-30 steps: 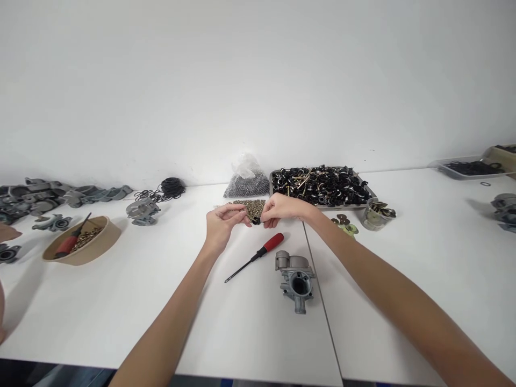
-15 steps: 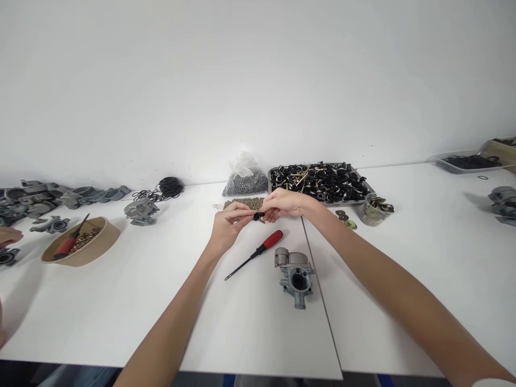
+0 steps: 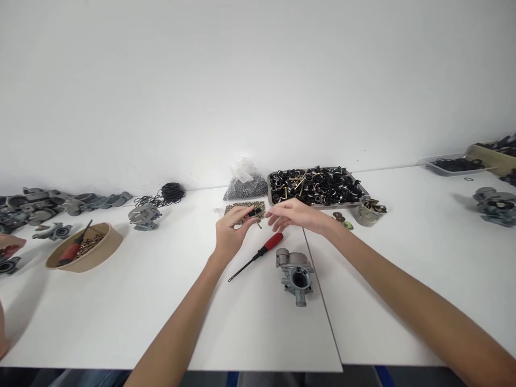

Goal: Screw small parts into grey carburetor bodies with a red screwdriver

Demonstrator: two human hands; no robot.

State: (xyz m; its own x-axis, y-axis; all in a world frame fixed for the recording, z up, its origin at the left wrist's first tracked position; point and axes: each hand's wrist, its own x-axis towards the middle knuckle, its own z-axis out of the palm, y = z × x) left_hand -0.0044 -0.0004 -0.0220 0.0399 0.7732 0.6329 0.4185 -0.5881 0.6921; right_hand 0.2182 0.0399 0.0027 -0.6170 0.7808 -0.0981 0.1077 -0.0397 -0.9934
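Left hand [image 3: 230, 234] is pinching a small black part [image 3: 253, 213] at frame centre, over the brass pile [image 3: 244, 208]; right hand [image 3: 296, 216] is hovering beside it, fingers spread. Best keeping that pinch tight and low over the bench [image 3: 121, 301], carburetor body [image 3: 296, 270] sitting just below.

Both forearms bare to frame edge; left hand [image 3: 230, 235], right hand [image 3: 300, 215] ungloved, ringless.

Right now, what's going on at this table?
A person sits at a white table sorting small hardware. The left hand pinches a small black part above a pile of brass bits, while the right hand hovers open beside it. A red-handled screwdriver and a grey carburetor body lie just in front, untouched.
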